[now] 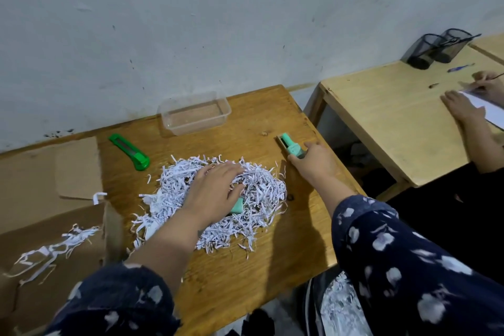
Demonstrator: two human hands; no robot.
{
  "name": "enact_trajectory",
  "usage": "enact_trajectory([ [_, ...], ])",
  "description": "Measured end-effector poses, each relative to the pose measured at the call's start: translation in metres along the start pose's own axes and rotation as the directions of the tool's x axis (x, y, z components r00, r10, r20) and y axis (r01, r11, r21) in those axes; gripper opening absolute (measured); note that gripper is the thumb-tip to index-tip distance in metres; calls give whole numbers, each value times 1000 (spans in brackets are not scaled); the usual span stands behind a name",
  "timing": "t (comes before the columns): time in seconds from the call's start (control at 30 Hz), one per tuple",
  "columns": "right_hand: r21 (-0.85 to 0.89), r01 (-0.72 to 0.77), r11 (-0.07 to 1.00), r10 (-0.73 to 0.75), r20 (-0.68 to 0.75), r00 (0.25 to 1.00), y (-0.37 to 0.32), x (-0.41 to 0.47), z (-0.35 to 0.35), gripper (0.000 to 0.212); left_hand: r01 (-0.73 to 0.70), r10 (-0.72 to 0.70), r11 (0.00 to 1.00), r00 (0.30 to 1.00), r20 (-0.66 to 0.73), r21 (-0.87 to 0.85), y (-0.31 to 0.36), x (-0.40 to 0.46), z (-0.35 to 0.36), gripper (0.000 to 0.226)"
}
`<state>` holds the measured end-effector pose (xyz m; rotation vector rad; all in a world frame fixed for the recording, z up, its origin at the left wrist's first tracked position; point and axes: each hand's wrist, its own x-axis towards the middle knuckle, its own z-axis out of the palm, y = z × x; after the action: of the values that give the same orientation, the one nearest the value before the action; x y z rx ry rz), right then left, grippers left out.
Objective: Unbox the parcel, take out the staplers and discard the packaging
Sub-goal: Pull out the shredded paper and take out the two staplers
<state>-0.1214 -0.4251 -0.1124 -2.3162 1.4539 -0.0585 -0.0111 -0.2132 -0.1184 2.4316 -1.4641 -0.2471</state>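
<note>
Right hand is closed around a mint-green stapler at the desk's far right edge, while the left hand is spread flat on shredded paper over a second stapler. Strips risk being swept onto the floor, or a buried stapler discarded unseen.

At frame centre the left hand lies flat on shredded paper over a mint stapler. Right of centre, the right hand grips another mint stapler.
</note>
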Motion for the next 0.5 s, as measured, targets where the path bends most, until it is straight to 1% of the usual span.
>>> enact_trajectory([
  [0.07,-24,39,999,-41,-56,998,-3,-8,-3,54,-5,5,1000,1000,-26,-5,-1,-4,-3,44],
  [0.13,7,114,993,-113,-95,989,-10,-23,-6,47,2,-2,1000,999,-45,-2,-2,-10,-7,43],
  [0.27,64,342,937,-338,-73,938,-33,-60,4,27,46,-45,999,998,-54,14,-9,-29,-11,47],
  [0.33,98,472,876,-469,-52,882,-47,-79,11,20,89,-88,995,996,-22,49,-13,-39,-11,54],
  [0.4,130,597,792,-603,13,798,-61,-98,18,17,129,-132,986,991,29,110,-17,-50,-10,63],
  [0.47,132,667,733,-679,80,730,-72,-114,24,19,152,-164,979,983,80,134,-21,-59,-9,69],
  [0.5,107,681,724,-689,102,717,-77,-120,26,19,163,-178,977,979,104,140,-23,-63,-10,70],
])
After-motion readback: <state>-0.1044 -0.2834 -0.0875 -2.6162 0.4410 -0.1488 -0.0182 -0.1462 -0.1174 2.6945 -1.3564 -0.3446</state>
